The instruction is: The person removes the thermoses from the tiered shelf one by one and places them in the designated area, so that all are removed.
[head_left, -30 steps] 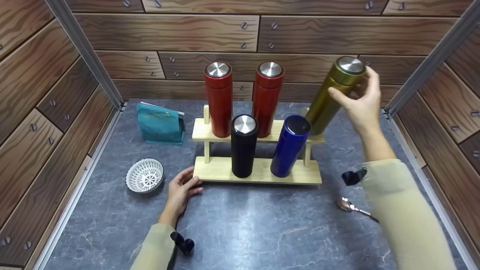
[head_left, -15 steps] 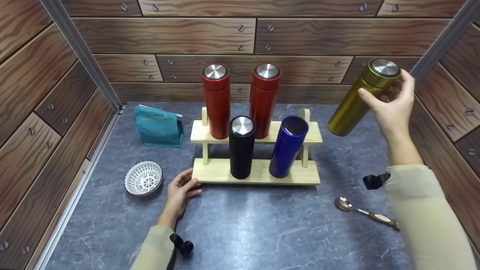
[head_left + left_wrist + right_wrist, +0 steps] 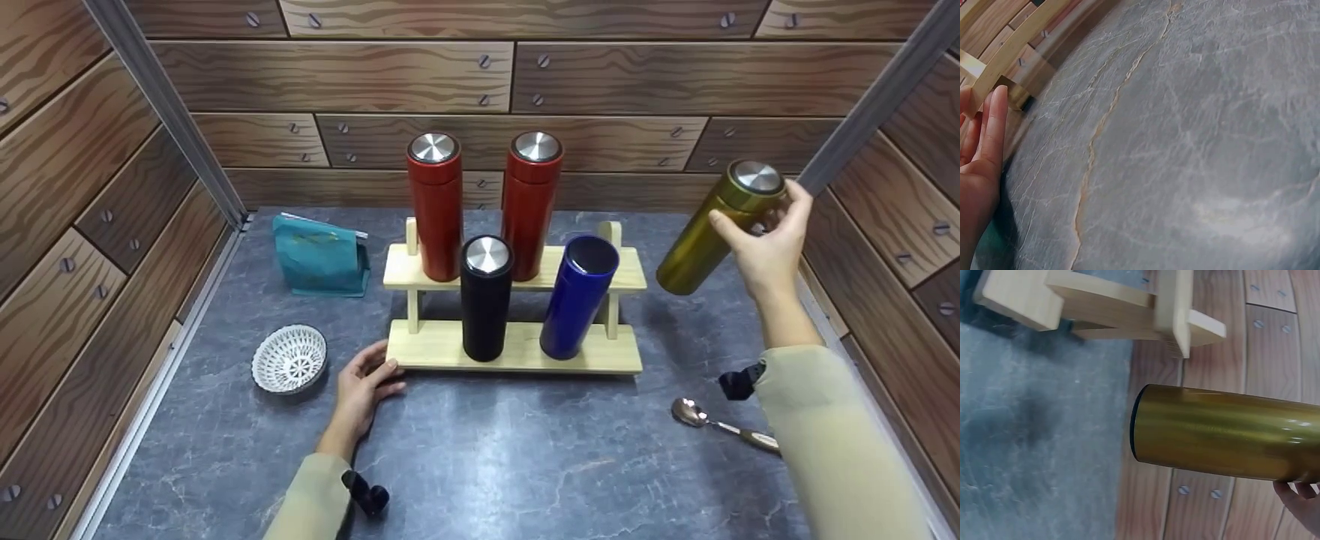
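My right hand [image 3: 772, 251] grips a gold thermos flask [image 3: 705, 236] near its steel-topped lid, tilted, to the right of a two-tier wooden rack [image 3: 435, 343]. In the right wrist view the flask [image 3: 1219, 433] lies across the picture, apart from the rack [image 3: 1112, 295]. My left hand [image 3: 358, 390] pinches the left end of the rack's lower shelf, thumb on top and fingers below. In the left wrist view its fingers [image 3: 995, 126] reach under the board [image 3: 1013, 48]. Two red flasks [image 3: 436, 210] stand on the upper shelf; a black flask [image 3: 486, 307] and a blue flask [image 3: 576, 304] stand on the lower.
A teal pouch [image 3: 321, 259] stands at the back left, with a white openwork bowl [image 3: 289, 360] in front of it. A spoon [image 3: 690, 412] lies at the right, its handle partly behind the right sleeve. Wood-patterned walls [image 3: 420, 75] enclose the grey tabletop [image 3: 525, 465].
The right hand has lifted the gold flask off the upper shelf's right end and carried it rightward, then lowered it somewhat. The left hand has stayed on the rack.
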Tool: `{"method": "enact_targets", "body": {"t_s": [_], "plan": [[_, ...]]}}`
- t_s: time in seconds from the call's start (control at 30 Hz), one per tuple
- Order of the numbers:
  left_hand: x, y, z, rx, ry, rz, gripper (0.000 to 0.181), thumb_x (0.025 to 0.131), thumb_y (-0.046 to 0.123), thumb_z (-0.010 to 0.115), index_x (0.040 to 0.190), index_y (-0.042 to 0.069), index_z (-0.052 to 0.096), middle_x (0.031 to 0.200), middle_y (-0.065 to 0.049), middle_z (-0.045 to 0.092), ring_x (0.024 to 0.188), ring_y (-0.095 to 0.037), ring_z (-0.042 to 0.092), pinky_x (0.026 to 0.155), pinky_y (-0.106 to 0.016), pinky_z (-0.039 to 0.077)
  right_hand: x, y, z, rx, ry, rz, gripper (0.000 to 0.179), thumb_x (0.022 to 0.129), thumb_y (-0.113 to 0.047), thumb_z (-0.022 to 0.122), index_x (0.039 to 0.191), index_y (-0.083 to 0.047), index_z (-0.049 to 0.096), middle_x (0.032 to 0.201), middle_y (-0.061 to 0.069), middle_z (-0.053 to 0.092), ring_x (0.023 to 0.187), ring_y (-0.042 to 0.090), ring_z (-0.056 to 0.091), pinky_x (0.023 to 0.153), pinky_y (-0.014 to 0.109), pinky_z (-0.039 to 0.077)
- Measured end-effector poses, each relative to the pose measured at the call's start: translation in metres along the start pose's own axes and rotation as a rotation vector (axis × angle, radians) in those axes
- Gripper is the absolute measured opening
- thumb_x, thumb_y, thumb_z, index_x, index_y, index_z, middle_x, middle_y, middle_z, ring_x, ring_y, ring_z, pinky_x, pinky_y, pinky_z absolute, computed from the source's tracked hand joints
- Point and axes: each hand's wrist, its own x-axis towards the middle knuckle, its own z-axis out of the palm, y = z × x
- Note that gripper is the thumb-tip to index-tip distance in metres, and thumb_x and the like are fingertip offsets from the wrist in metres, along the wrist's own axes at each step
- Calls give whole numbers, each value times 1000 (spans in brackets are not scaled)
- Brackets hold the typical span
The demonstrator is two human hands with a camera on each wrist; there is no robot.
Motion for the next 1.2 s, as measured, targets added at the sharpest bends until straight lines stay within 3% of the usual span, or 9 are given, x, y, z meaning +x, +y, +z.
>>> {"method": "enact_targets", "body": {"t_s": [0.17, 0.4, 0.7, 1.2], "plan": [[0, -1, 0, -3, -14, 15, 48, 82, 0, 67, 127, 0, 51, 111, -17, 56, 83, -27, 62, 65, -39, 60, -5, 20, 1, -35, -8, 40, 81, 70, -3, 79, 134, -20, 33, 121, 2, 46, 108, 20, 48, 96, 33, 45], [-1, -1, -1, -16, -13, 12, 49, 82, -3, 66, 128, -3, 49, 111, -17, 55, 82, -27, 62, 64, -39, 60, -13, 46, 7, -41, 64, 13, 80, 68, -4, 81, 132, -18, 34, 117, 1, 43, 100, 17, 49, 86, 31, 48], [1, 3, -2, -6, -18, 14, 52, 83, -2, 66, 130, -4, 46, 113, -18, 53, 83, -26, 62, 67, -40, 59, -17, 69, 14, -23, 130, 16, 80, 67, -4, 81, 131, -16, 35, 115, 1, 40, 100, 15, 48, 85, 29, 48], [1, -1, -1, -13, -12, 8, 50, 82, 1, 68, 128, -1, 50, 112, -16, 55, 81, -25, 62, 64, -39, 60, -41, 54, 23, -91, 139, 10, 75, 71, -3, 76, 131, -8, 33, 114, 4, 40, 104, 19, 45, 91, 30, 45]]}}
